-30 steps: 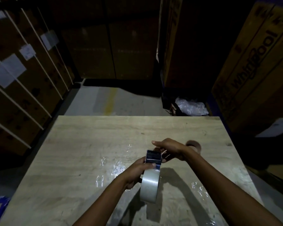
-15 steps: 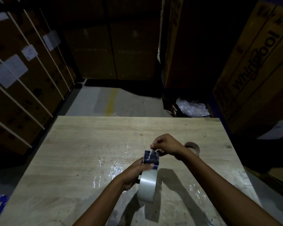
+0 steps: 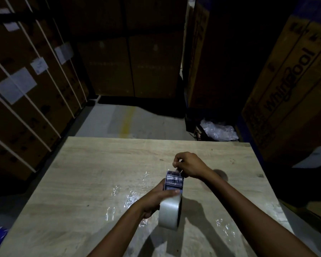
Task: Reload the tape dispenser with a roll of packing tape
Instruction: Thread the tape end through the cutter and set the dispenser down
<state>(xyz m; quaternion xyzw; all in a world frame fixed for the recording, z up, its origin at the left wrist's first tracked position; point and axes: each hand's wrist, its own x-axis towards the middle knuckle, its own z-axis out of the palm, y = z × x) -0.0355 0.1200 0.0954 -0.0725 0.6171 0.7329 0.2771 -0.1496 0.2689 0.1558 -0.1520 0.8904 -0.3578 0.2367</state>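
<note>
Now right hand (image 3: pixel 188 165) higher, farther forward.

We note the table (image 3: pixel 93 164) as pale wood-grain board, matt, with glossy crinkled patches of clear film (image 3: pixel 130 198) stuck to its top. The roll of packing tape (image 3: pixel 170 213) looks smooth plastic with a dull sheen, greyish in this dim light. The tape dispenser (image 3: pixel 173 181) shows a dark, slightly reflective face; whether metal or plastic we cannot tell. Behind, the boxes (image 3: pixel 289 86) are matt brown cardboard, some bearing white paper labels (image 3: pixel 17 86). Crumpled shiny plastic wrap (image 3: pixel 219 130) lies on the floor.
</note>
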